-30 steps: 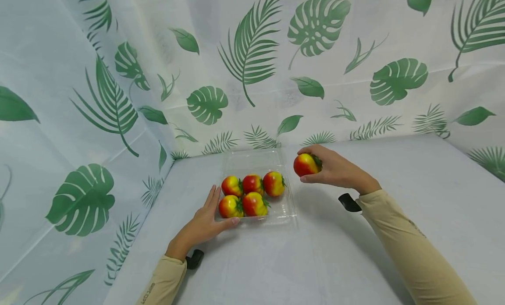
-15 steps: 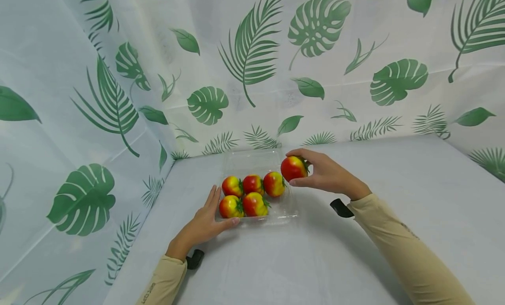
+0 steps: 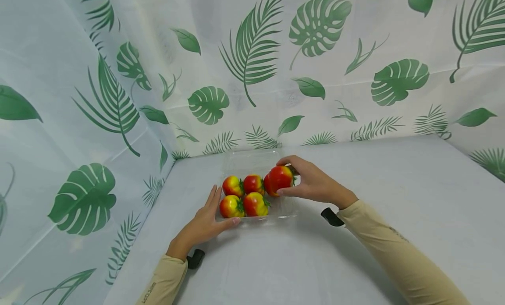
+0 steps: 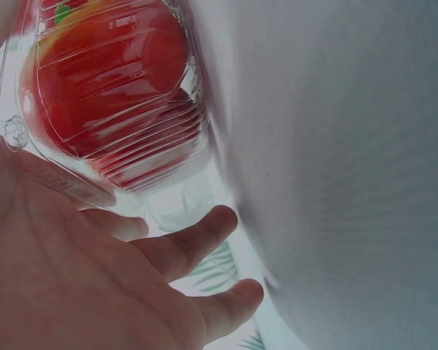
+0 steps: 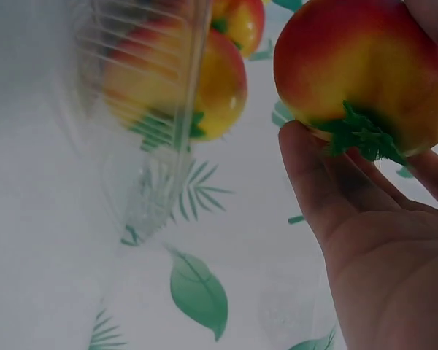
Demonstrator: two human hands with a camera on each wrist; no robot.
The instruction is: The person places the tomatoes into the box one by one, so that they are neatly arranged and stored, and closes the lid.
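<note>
My right hand (image 3: pixel 315 184) pinches a round red-and-yellow fruit (image 3: pixel 281 178) with a green leafy calyx between thumb and fingers. It holds this fruit over the right part of a clear plastic clamshell box (image 3: pixel 285 208), partly covering a fruit behind it. In the right wrist view the held fruit (image 5: pixel 365 65) is beside the box, calyx toward the palm. Several similar fruits (image 3: pixel 255 204) sit in the box in two rows. My left hand (image 3: pixel 205 221) rests at the box's left front corner, fingers extended along the side and thumb at the front; the left wrist view shows its fingers (image 4: pixel 186 248) spread.
The box's transparent lid (image 3: pixel 252 160) lies folded back toward the rear wall. Everything stands on a white-covered table (image 3: pixel 355 261). White sheeting (image 3: pixel 268 116) with green leaf prints hangs behind and at the sides. Each wrist has a small black device (image 3: pixel 332 217).
My right hand has carried its fruit leftward and slightly down, from beside the box to over its right part. The left hand and the box have stayed in place.
</note>
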